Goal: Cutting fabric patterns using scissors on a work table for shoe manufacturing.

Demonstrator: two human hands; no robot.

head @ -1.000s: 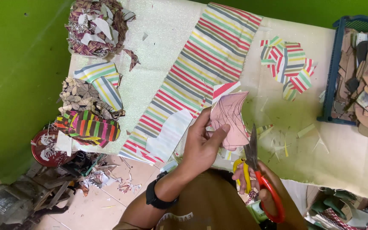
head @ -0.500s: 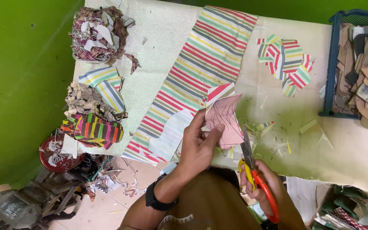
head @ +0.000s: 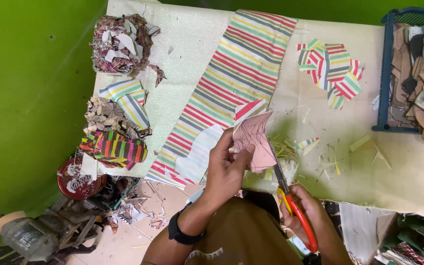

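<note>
Tin lid (head: 78, 179), round and red with a pale label, lies at the table's (head: 408, 181) lower left corner, below stacked fabric cut-outs (head: 114, 147). Left hand (head: 226, 169) pinches a pink paper pattern (head: 253, 140) backed with striped cloth, fingers curled shut on it above the striped fabric strip (head: 231, 83). Right hand (head: 312, 213) closes around red-and-yellow-handled scissors (head: 290, 201), blades touching the pattern's right edge.

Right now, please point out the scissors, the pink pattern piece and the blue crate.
scissors (head: 290, 203): head view, on the red-and-yellow handle near the pivot.
pink pattern piece (head: 253, 140): head view, on the middle of its face.
blue crate (head: 383, 73): head view, on its left wall.
</note>
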